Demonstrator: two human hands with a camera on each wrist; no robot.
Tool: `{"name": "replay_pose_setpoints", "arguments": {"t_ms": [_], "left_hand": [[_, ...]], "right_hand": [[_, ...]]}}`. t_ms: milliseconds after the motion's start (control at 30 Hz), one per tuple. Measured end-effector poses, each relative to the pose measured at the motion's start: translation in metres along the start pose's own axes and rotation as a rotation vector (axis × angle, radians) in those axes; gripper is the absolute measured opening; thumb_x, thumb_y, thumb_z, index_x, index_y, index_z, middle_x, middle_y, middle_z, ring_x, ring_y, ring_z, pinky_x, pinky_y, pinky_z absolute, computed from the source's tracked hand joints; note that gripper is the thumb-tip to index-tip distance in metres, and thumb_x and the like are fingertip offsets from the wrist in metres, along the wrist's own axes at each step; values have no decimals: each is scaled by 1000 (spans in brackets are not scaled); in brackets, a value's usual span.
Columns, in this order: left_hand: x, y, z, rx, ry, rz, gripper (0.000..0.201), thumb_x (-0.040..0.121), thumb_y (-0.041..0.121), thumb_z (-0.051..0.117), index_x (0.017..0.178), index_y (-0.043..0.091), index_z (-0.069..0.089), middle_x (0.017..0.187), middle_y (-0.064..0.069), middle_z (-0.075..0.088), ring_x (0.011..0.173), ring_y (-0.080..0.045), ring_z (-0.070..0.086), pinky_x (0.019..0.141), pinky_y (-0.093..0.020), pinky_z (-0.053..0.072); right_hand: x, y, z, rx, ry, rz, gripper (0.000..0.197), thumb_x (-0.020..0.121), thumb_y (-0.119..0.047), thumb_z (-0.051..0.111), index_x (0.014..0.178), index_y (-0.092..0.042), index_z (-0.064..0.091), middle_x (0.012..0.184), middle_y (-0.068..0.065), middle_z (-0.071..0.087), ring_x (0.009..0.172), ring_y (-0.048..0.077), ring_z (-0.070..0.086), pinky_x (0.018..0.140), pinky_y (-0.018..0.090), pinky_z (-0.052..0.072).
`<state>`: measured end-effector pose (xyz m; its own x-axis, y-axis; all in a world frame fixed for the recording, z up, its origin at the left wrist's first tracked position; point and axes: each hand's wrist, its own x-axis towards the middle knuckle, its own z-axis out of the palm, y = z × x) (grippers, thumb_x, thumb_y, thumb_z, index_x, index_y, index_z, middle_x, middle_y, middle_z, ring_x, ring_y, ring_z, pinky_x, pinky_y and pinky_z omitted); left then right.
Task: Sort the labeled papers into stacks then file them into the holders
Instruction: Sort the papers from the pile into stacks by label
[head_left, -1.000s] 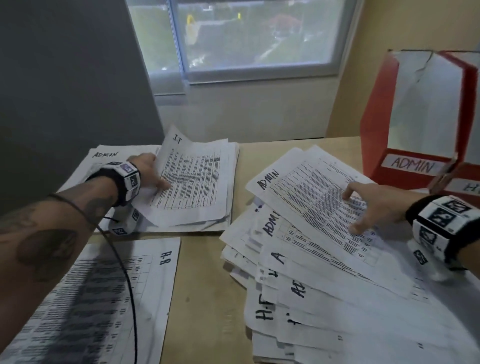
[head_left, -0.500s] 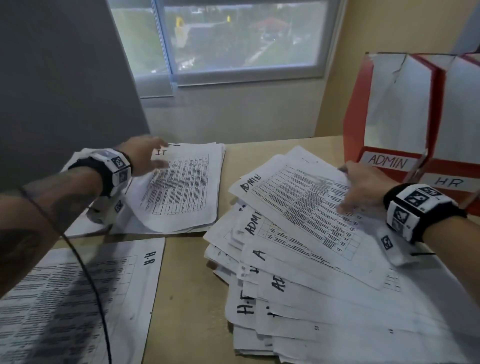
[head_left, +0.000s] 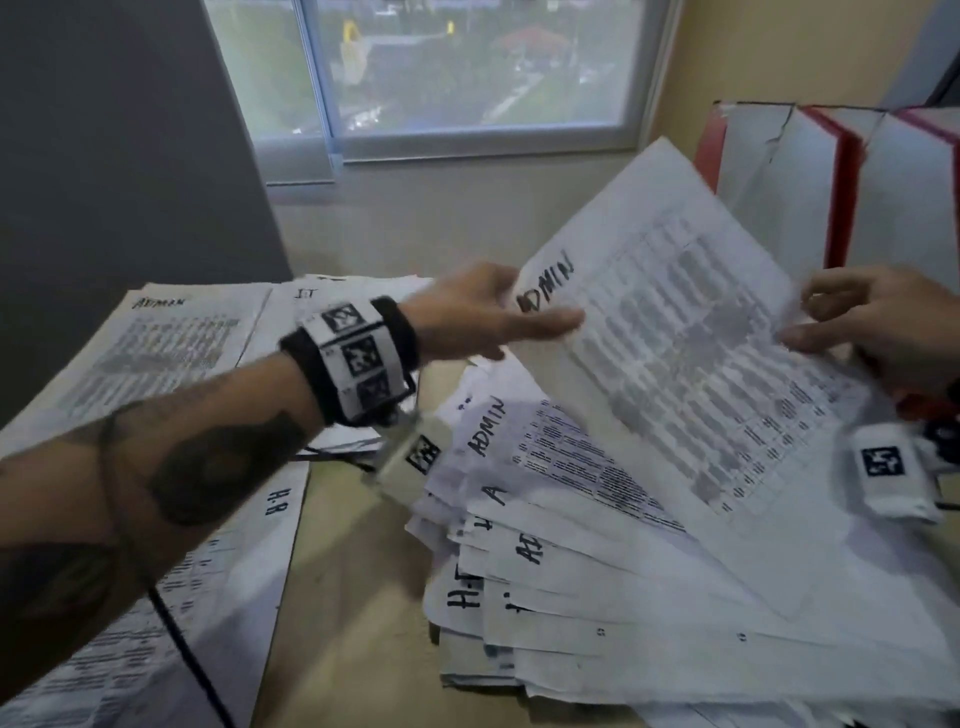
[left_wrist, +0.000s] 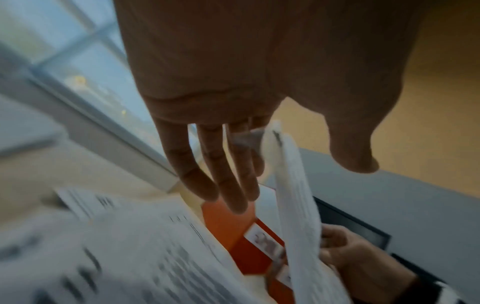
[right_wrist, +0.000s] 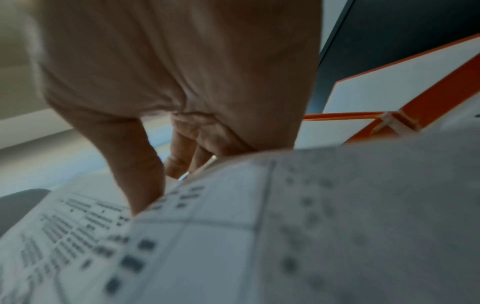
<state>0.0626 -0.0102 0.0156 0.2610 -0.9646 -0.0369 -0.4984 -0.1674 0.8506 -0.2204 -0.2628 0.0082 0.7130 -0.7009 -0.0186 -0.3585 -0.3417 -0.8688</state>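
Observation:
A printed sheet marked ADMIN (head_left: 675, 338) hangs tilted in the air above the fanned pile of unsorted papers (head_left: 571, 561). My right hand (head_left: 810, 322) pinches its right edge, thumb on the printed face (right_wrist: 161, 181). My left hand (head_left: 540, 312) reaches to the sheet's left edge by the label. Its thumb lies straight over the front and its straight fingers (left_wrist: 228, 185) are behind. In the left wrist view the sheet (left_wrist: 301, 216) passes edge-on between thumb and fingers with a gap on both sides.
Sorted stacks lie at the left of the wooden table (head_left: 353, 597): ADMIN (head_left: 171, 353) at the far left, IT (head_left: 332, 296) beside it, HR (head_left: 234, 571) nearer me. Red-and-white file holders (head_left: 779, 182) stand at the back right. A window and a wall are behind.
My right hand has lifted the top ADMIN sheet off the fanned pile. My left hand has left the IT stack and swung right to the sheet's left edge.

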Motion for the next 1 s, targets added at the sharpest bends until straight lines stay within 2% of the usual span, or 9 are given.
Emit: {"name": "replay_pose_setpoints", "arguments": {"t_ms": [100, 167, 300, 400, 533, 667, 767, 867, 1000], "left_hand": [[10, -7, 36, -152, 65, 39, 35, 83, 34, 86, 108, 11, 77, 105, -5, 81, 95, -25, 78, 89, -49, 63], [15, -15, 45, -131, 160, -15, 31, 84, 27, 86, 103, 4, 78, 98, -8, 81, 89, -26, 79, 86, -52, 64], [13, -33, 36, 232, -56, -200, 65, 61, 66, 84, 103, 16, 77, 96, 1, 80, 86, -22, 77, 84, -49, 64], [8, -46, 29, 716, -38, -371, 91, 50, 85, 76, 111, 18, 67, 104, 3, 71, 93, -20, 67, 87, -39, 59], [7, -55, 25, 683, -54, -509, 55, 71, 62, 87, 82, 10, 74, 72, 1, 77, 62, -16, 66, 66, -27, 56], [8, -53, 13, 673, 10, -517, 39, 77, 45, 90, 86, 9, 78, 64, 3, 76, 64, -12, 70, 83, -35, 63], [9, -48, 5, 738, 68, -487, 30, 80, 37, 89, 85, 14, 70, 59, 6, 74, 70, -11, 75, 83, -37, 63], [6, -41, 2, 773, 38, -467, 22, 87, 32, 83, 88, 14, 71, 63, 5, 75, 72, -11, 76, 80, -37, 64], [3, -32, 7, 782, 47, -249, 14, 97, 26, 70, 103, 14, 75, 97, -2, 79, 88, -20, 74, 85, -36, 62]], "right_hand": [[-9, -7, 13, -103, -33, -3, 26, 64, -21, 96, 82, -19, 78, 90, 5, 81, 84, 32, 78, 80, 40, 59], [-8, -13, 22, -204, -37, -37, 18, 77, -19, 89, 91, -23, 80, 91, 0, 82, 82, 21, 79, 79, 37, 56], [0, -22, 39, -374, -118, -46, 19, 80, -18, 88, 93, -29, 82, 82, -12, 80, 78, 12, 77, 76, 35, 56], [13, -13, 34, -517, -94, -17, 17, 83, -18, 87, 90, -33, 82, 81, -14, 79, 85, 15, 74, 82, 42, 59], [21, -2, 28, -669, -68, 10, 30, 82, -16, 87, 87, -42, 74, 94, -11, 76, 95, 20, 71, 94, 49, 57], [22, 7, 25, -667, -38, -24, 34, 82, -7, 84, 86, -40, 75, 92, -8, 76, 94, 19, 69, 92, 47, 57], [23, 8, 19, -611, -1, -62, 25, 76, -4, 88, 81, -28, 79, 87, -5, 78, 93, 23, 72, 89, 47, 58], [22, 5, 16, -561, -79, -123, 27, 76, -10, 91, 92, -28, 82, 95, -11, 80, 96, 16, 74, 94, 49, 58], [15, -10, 24, -436, -160, -128, 20, 75, -19, 92, 90, -26, 81, 90, -10, 80, 85, 9, 76, 85, 41, 55]]}}
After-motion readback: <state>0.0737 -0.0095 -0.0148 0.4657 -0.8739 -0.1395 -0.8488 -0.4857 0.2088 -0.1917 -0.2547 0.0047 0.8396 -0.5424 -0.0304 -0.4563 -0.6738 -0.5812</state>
